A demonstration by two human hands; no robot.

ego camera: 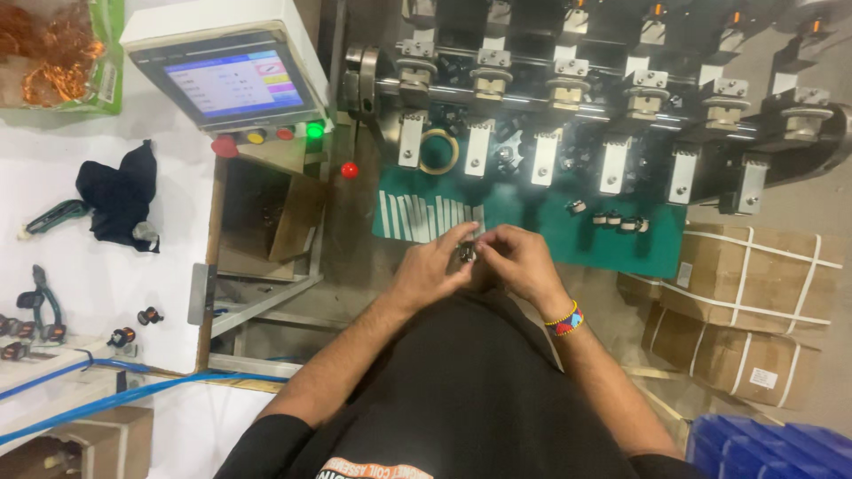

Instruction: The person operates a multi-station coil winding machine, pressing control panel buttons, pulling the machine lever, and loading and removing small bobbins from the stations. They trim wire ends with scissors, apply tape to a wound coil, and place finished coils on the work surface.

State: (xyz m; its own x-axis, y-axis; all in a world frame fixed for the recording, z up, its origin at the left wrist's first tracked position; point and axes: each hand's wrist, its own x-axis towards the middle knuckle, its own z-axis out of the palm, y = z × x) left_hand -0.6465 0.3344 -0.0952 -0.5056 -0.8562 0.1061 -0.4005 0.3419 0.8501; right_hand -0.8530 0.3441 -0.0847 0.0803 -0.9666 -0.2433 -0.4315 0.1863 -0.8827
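From the head camera I see my left hand (432,269) and right hand (517,259) meeting over the near edge of the green mat (532,232), fingertips pinched together on a small dark part (466,254). Both hands are closed on it; I cannot tell which one bears the weight.

To do this well, I judge I should keep the part low over the mat, hold it steady with one hand and let the other do the fine work, so a slip lands on the mat.

The part sits between my two sets of fingertips. The white strips (426,216) lie just beyond my left hand. More small parts (619,222) lie beyond and to the right of my right hand. The machine heads (568,98) stand farther off.
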